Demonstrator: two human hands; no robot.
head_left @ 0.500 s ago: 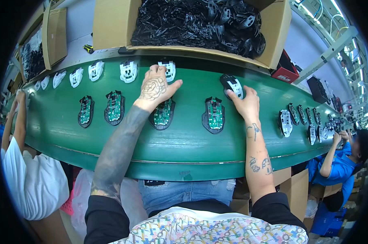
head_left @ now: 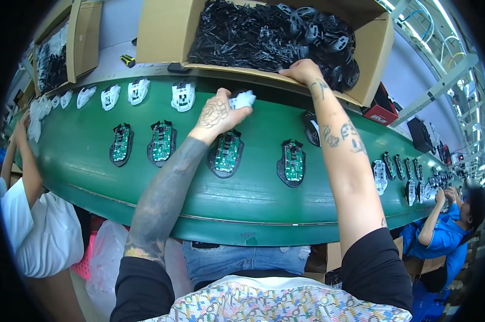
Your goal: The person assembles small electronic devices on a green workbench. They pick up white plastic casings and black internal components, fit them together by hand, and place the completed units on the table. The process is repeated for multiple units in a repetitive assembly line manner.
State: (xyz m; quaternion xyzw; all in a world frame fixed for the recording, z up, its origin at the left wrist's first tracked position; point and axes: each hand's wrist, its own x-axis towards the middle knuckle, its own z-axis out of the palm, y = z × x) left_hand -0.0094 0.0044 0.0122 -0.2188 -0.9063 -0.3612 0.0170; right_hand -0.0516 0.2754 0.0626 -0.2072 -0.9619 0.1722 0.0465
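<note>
My left hand point(head_left: 219, 114) pinches a shell point(head_left: 244, 100), likely light, stiff, best held by its sides; right hand point(head_left: 302, 71) at box point(head_left: 379, 56), grip unclear.

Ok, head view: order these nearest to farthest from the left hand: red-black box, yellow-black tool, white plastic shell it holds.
1. White plastic shell: held in the left hand.
2. Yellow-black tool: to the upper left.
3. Red-black box: to the far right.
</note>
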